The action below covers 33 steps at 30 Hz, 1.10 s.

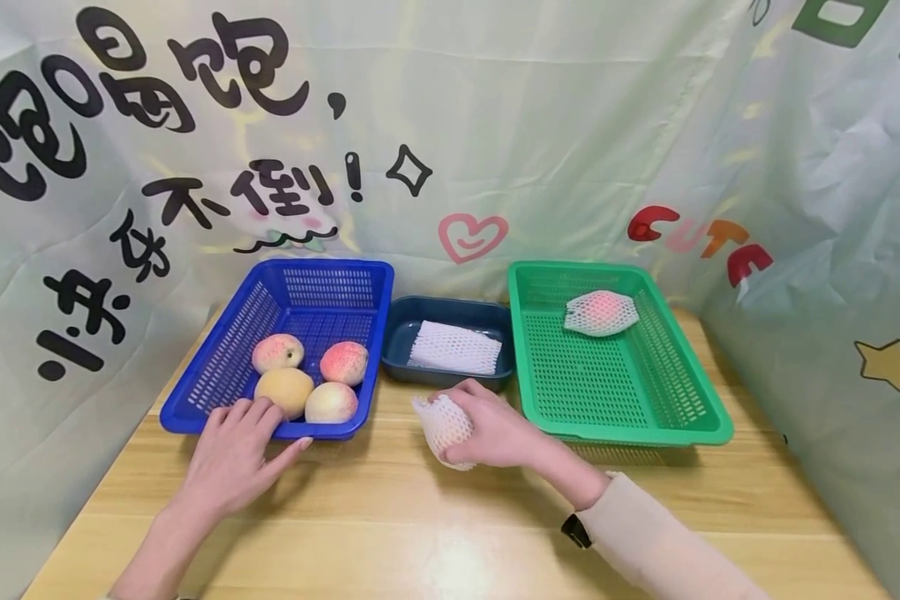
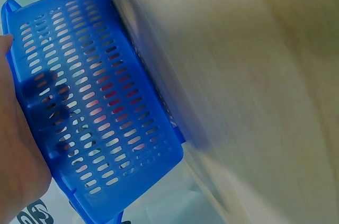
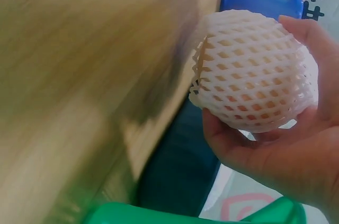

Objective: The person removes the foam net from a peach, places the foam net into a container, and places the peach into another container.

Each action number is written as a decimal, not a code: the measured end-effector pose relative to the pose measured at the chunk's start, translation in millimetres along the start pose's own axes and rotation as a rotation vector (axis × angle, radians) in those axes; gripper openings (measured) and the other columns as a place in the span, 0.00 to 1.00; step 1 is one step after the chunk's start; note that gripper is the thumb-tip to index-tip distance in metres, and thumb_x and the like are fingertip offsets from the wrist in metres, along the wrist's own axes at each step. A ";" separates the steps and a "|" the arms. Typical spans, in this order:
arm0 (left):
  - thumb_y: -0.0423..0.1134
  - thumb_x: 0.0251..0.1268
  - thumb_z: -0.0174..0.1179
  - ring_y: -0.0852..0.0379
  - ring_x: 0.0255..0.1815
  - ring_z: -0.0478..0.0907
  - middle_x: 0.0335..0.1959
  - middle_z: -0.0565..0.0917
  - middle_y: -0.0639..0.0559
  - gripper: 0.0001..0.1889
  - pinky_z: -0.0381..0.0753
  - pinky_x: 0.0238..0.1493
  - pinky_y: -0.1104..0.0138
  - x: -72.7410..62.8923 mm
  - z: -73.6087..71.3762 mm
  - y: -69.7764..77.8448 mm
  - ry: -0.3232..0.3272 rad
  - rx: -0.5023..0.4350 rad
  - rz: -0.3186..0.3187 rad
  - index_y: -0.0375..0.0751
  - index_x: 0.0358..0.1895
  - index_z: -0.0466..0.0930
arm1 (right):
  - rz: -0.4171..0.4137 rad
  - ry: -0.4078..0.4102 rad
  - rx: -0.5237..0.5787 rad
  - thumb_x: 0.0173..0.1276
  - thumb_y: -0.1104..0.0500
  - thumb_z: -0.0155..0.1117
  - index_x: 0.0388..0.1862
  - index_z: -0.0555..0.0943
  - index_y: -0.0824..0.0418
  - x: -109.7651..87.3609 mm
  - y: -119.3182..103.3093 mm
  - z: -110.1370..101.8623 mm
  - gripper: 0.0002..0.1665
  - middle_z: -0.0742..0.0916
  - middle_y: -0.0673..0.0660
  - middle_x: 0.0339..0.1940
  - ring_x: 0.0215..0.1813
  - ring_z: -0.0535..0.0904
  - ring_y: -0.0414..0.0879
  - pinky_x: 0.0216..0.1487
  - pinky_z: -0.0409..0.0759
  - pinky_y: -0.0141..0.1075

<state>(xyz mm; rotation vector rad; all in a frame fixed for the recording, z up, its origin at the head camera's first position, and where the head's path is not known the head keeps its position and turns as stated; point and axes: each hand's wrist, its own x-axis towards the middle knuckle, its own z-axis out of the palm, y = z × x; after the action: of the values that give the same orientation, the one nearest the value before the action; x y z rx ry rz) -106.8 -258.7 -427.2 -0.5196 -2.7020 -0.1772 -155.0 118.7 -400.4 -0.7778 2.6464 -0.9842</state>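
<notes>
Fruit in a white foam-mesh sleeve was near the middle of the head view, over the pale wood-grain desk, the right hand's grip curled round it. At lower left, the left hand's grip lay loosely spread, fingers over the near rim of a blue slotted plastic basket holding four round peaches. At centre, a dark blue rectangular tray held flat white foam sleeves; at right, a green plastic basket contained a pink sleeved peach.
</notes>
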 end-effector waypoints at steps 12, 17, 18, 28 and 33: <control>0.64 0.66 0.63 0.46 0.42 0.72 0.40 0.77 0.50 0.23 0.69 0.44 0.48 -0.7 1.4 0.2 0.019 -0.005 0.007 0.45 0.39 0.78 | 0.003 -0.006 0.006 0.48 0.46 0.86 0.74 0.73 0.55 -0.7 9.8 10.6 0.54 0.79 0.55 0.59 0.51 0.78 0.47 0.47 0.83 0.43; 0.64 0.66 0.63 0.46 0.42 0.72 0.39 0.77 0.51 0.23 0.69 0.44 0.48 -0.8 2.5 -0.7 0.024 -0.003 0.008 0.45 0.39 0.78 | 0.002 -0.005 0.030 0.46 0.46 0.87 0.76 0.71 0.58 -2.5 10.3 9.8 0.58 0.79 0.55 0.62 0.54 0.77 0.47 0.51 0.82 0.45; 0.64 0.66 0.63 0.46 0.42 0.72 0.39 0.77 0.51 0.24 0.69 0.44 0.48 -0.8 2.5 -0.8 0.025 -0.004 0.009 0.45 0.39 0.78 | 0.004 -0.004 0.035 0.46 0.46 0.87 0.76 0.71 0.58 -2.8 10.2 9.7 0.59 0.79 0.55 0.62 0.54 0.77 0.47 0.51 0.82 0.45; 0.64 0.66 0.64 0.46 0.41 0.72 0.39 0.77 0.51 0.23 0.68 0.42 0.49 -1.1 1.7 -0.1 0.024 -0.005 0.009 0.45 0.40 0.78 | 0.008 0.020 0.044 0.49 0.46 0.86 0.80 0.65 0.58 -3.9 6.7 8.1 0.62 0.76 0.57 0.70 0.59 0.78 0.51 0.56 0.81 0.50; 0.64 0.66 0.64 0.46 0.41 0.72 0.40 0.78 0.51 0.24 0.68 0.42 0.49 -0.9 1.8 -0.1 0.026 -0.008 0.005 0.45 0.40 0.79 | -0.001 0.042 0.037 0.51 0.45 0.86 0.80 0.65 0.58 -5.3 3.9 6.1 0.61 0.73 0.58 0.76 0.71 0.74 0.56 0.69 0.74 0.56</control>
<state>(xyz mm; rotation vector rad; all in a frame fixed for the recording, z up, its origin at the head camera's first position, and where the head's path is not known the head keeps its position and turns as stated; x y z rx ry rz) -106.7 -258.8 -429.2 -0.5230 -2.6751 -0.1929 -149.9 120.8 -407.4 -0.7590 2.6553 -1.0581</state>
